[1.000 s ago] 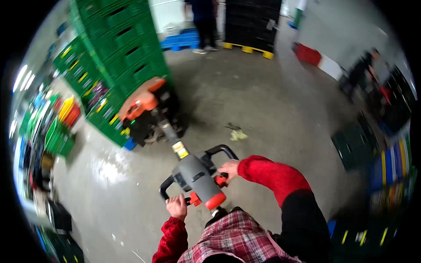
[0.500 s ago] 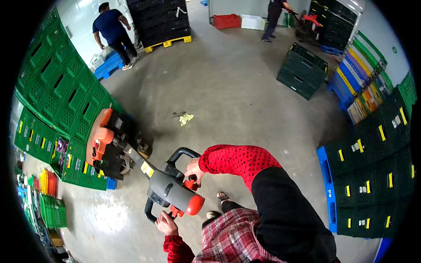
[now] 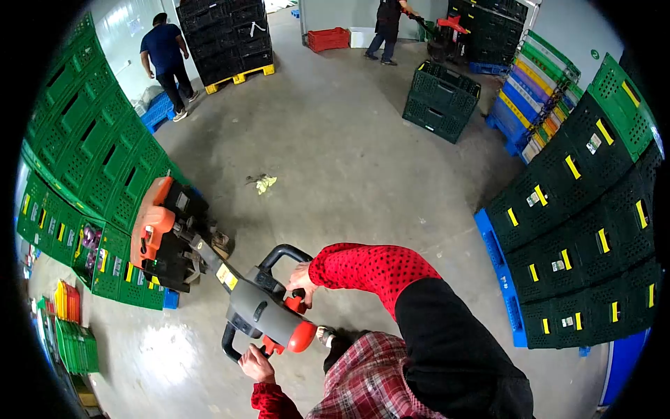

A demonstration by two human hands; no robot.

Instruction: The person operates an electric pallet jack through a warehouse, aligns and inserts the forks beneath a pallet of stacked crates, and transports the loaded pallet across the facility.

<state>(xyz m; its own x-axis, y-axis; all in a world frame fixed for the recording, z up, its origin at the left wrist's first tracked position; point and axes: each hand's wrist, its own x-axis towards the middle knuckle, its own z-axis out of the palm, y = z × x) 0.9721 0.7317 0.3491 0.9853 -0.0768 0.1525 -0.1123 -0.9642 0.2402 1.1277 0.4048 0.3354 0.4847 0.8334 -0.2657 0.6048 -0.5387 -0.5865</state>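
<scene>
An electric pallet truck stands at my left, with an orange and black body [image 3: 159,222] and a grey tiller head [image 3: 265,313] tipped in red reaching toward me. My right hand [image 3: 301,281] is closed on the far loop of the handle, beside a red control. On the near loop, my left hand [image 3: 256,364] is wrapped round the grip by the other red control. Green perforated crates [image 3: 94,150] are stacked behind the truck body. Its forks are hidden from view.
Dark green crates [image 3: 558,230] on a blue pallet [image 3: 501,276] rise at the right. Two stacked crates [image 3: 441,101] stand ahead on the floor. A yellowish scrap [image 3: 265,184] lies mid-floor. One person [image 3: 166,56] is at the back left, another [image 3: 386,31] by a second pallet truck.
The view has turned right, so the surroundings sit further left. Both hands keep their grip on the handle. My feet have shifted, and the person at the back left stands more upright.
</scene>
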